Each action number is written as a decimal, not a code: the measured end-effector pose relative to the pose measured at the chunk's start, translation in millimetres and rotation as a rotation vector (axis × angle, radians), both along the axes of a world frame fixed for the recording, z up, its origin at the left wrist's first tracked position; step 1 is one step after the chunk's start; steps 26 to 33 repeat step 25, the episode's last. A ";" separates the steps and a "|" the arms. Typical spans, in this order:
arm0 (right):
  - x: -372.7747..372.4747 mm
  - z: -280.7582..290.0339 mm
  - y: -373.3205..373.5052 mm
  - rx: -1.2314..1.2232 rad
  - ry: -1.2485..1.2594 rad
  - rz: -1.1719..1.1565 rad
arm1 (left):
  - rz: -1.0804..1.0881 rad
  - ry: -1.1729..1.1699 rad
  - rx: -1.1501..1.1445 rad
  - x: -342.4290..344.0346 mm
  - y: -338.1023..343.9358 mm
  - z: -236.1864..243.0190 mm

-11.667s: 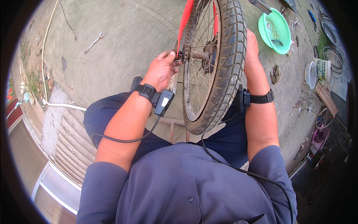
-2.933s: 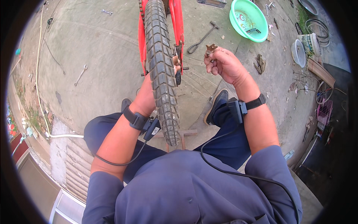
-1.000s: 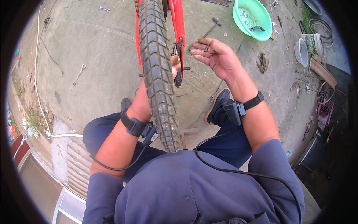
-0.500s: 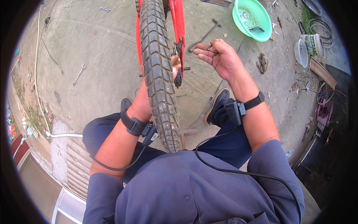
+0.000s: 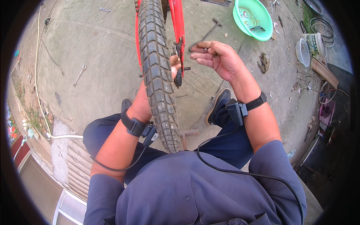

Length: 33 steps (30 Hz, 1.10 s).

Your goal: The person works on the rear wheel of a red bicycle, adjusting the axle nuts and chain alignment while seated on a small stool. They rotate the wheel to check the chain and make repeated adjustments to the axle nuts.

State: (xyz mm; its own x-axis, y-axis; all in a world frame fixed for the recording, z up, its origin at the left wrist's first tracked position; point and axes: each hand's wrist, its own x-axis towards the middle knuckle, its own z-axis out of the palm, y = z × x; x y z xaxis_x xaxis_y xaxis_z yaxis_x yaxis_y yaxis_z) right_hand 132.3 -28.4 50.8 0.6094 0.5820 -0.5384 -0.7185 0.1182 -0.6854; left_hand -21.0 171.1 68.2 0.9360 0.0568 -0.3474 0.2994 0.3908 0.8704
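Note:
A bicycle wheel with a knobbly black tyre (image 5: 154,63) stands upright before me, between the arms of a red frame (image 5: 179,20). My left hand (image 5: 174,66) reaches behind the tyre, mostly hidden by it. Its visible fingers are curled against a dark metal part (image 5: 178,80) beside the axle (image 5: 186,68). Off to the right of the wheel, my right hand (image 5: 223,62) is raised, palm partly up. Thumb and fingers come together around something small and dark, too small to name.
A T-handled metal rod (image 5: 204,36) lies beyond my right hand. Farther right are a green basin (image 5: 253,20) holding tools and a dark crumpled glove (image 5: 263,63). Spanners (image 5: 79,75) lie on the concrete at left. A pale hose (image 5: 36,86) runs along the left side.
My right hand has turned slightly, its fingers tipping lower and a little to the left. The wheel has shifted slightly left. My left hand stays at the metal part.

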 end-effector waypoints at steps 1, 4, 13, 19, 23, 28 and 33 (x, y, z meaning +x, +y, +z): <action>-0.1 2.2 -0.6 -0.046 -0.001 0.019 | -0.006 -0.008 0.007 0.1 0.3 -0.3; -0.4 7.1 -1.5 -0.173 -0.025 0.092 | -0.007 -0.009 0.022 -1.7 0.5 -0.3; -6.3 14.6 4.3 -0.277 -0.149 0.157 | 0.011 -0.001 -0.072 -2.8 0.4 -0.9; -3.7 13.9 5.0 -0.183 -0.157 0.177 | 0.000 0.005 -0.058 -2.3 0.4 -1.8; -7.0 13.0 5.9 -0.208 -0.157 0.142 | -0.008 -0.027 -0.031 -2.6 0.7 -1.8; -8.5 11.5 7.3 -0.231 -0.174 0.124 | -0.010 0.012 -0.058 -2.4 1.2 -2.2; -8.5 11.5 7.3 -0.231 -0.174 0.124 | -0.010 0.012 -0.058 -2.4 1.2 -2.2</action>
